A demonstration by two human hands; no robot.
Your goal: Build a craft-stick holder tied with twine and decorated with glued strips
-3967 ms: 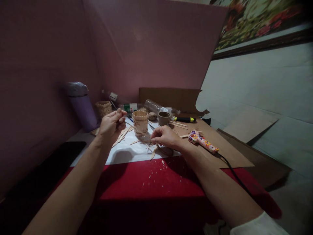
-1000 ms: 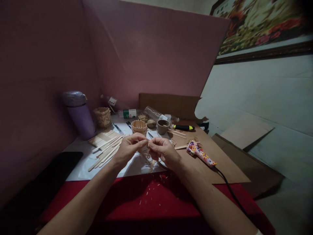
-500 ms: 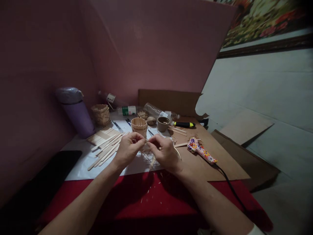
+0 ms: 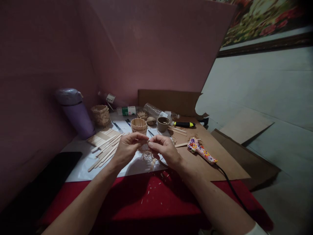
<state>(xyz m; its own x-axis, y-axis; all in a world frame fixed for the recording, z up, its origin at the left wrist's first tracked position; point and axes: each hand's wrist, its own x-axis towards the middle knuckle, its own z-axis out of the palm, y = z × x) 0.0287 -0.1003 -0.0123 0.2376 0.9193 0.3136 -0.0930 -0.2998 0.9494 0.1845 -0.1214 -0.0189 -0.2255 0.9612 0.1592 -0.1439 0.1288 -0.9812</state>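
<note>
My left hand and my right hand meet fingertip to fingertip above the front of the table. Both pinch what looks like a thin bit of twine, most of it hidden by the fingers. Just below them lies a loose tangle of brown twine. Behind my left fingers stands a small wooden cup with a scalloped rim, its lower part covered by the hand. Flat wooden craft sticks are spread left of my left hand.
A purple tumbler and a woven-looking wooden cup stand back left. Plastic bottles, a twine ball, a brown pot and a black-yellow cutter lie behind. A flowered glue gun with a cord rests right.
My hands have shifted slightly, with the right fingers more upright and closer around the small piece. The left fingers have straightened a little. Things on the table stay put.
</note>
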